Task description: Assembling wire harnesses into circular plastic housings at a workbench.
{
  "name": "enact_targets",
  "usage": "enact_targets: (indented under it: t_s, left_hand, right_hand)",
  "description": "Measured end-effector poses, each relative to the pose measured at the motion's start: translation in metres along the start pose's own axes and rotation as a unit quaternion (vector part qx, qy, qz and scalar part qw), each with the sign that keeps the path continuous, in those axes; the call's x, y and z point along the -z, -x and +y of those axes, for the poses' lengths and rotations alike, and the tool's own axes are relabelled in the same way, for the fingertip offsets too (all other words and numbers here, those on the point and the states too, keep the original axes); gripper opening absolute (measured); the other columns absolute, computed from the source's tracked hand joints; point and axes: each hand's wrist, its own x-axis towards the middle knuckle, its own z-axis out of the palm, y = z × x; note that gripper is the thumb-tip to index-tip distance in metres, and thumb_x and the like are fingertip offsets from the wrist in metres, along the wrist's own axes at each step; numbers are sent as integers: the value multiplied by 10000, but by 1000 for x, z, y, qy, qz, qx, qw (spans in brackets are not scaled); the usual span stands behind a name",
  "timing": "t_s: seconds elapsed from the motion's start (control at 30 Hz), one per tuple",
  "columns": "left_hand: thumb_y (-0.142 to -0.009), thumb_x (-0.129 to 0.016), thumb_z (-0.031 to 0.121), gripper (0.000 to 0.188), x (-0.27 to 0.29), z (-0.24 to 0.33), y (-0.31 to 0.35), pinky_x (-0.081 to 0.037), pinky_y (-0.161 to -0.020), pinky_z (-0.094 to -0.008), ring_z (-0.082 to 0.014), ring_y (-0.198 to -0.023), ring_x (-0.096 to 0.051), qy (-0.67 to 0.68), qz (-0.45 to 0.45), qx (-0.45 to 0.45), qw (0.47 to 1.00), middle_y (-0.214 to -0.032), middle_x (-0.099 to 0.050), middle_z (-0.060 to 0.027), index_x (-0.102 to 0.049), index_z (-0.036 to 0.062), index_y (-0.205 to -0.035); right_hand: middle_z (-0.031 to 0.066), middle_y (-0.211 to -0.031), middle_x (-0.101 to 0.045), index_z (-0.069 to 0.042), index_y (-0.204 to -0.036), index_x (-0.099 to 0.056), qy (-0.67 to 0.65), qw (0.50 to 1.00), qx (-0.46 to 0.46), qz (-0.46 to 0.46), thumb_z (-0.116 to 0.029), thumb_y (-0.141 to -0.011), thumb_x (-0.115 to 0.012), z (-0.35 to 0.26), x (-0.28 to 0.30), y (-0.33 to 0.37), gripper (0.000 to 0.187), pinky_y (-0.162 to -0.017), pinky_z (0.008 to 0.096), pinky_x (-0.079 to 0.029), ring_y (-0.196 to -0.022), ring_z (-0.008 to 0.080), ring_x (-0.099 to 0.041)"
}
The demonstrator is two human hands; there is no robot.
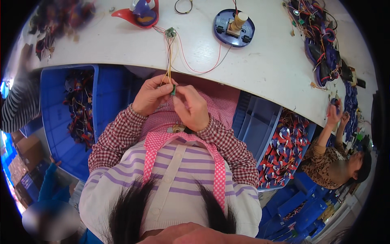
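A small green circuit board (174, 90) is held between my hands at the front edge of the table. My left hand (153, 96) pinches it where yellow and orange wires (168, 67) run up from it. The thumb and forefinger of my right hand (192, 109) close at the board's other side. Those wires lead to a second small circuit board (170, 32) lying on the table. Thin red and dark wires also link to a round purple base (221, 25) with a pale cylinder standing on it. A red, white and purple shell (151, 19) lies at the far left.
Wired parts (321, 44) pile up on the white table (101, 44) at the right; another heap (57, 22) sits far left. Blue crates (67, 160) flank my lap, the right one full of red-white parts (284, 146). Co-workers (331, 166) are on both sides.
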Motion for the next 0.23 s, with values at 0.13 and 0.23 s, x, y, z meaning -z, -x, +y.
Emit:
enact_targets:
  t_s: [0.13, 0.23]
  left_hand:
    - [-852, -609, 59, 197, 3, -2, -1, -357, -533, -133, -49, -595, -448, 87, -45, 58, 993, -778, -572, -20, -616, 5, -1041]
    - [-874, -608, 118, 261, -7, 1, -1, -366, -531, -129, -50, -584, -466, 91, -34, 46, 994, -768, -579, -16, -607, 13, -1113]
  right_hand:
    - [90, -808, -541, -18, -980, -564, -144, 987, -67, 19, 0, -797, -595, -1, 5, -2, 187, -558, 276, -444, -604, 208, -517]
    - [84, -868, -556, -20, -1023, -572, -21, 1000, -23, -4, -33, -836, -588, 4, 8, -2, 188, -606, 266, -476, -684, 221, -567]
